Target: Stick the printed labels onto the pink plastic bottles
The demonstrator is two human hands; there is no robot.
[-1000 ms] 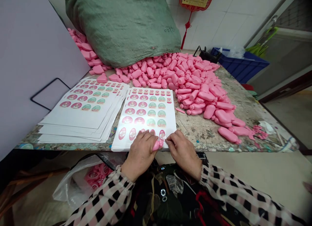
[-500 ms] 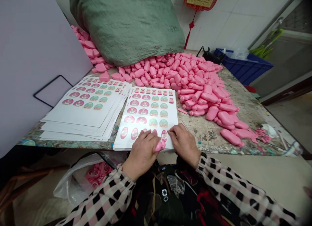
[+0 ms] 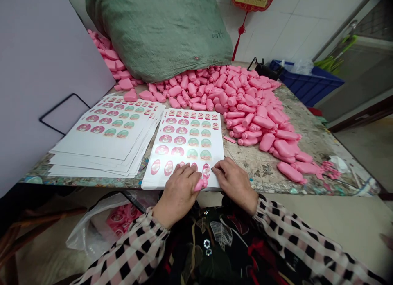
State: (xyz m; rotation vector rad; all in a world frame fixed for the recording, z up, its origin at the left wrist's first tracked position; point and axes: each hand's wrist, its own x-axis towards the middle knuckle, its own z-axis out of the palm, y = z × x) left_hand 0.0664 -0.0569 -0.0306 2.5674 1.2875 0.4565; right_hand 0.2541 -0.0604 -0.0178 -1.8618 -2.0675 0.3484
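My left hand (image 3: 181, 188) is closed round a small pink plastic bottle (image 3: 200, 184), whose end pokes out by the thumb. It rests on the lower edge of a white sticker sheet (image 3: 181, 184), covering part of the bottom row of oval labels. At the sheet's lower right corner, my right hand (image 3: 235, 180) pinches a thin dark object too small to make out. Its tip lies beside the rightmost oval sticker (image 3: 206, 170), which is pink and white. Rows of pink and green labels show above my hands.
More sticker sheets (image 3: 92, 148) are stacked to the left. Pink bottles (image 3: 245, 100) lie heaped across the back and right, under a green sack (image 3: 166, 35). A blue crate (image 3: 310, 86) stands at the back right. Below the table edge is a plastic bag (image 3: 89, 231) with labelled pink pieces.
My right hand has shifted slightly right and down, and the thin dark tip beside the sticker shows more plainly. My left hand stays on the sheet with the bottle.
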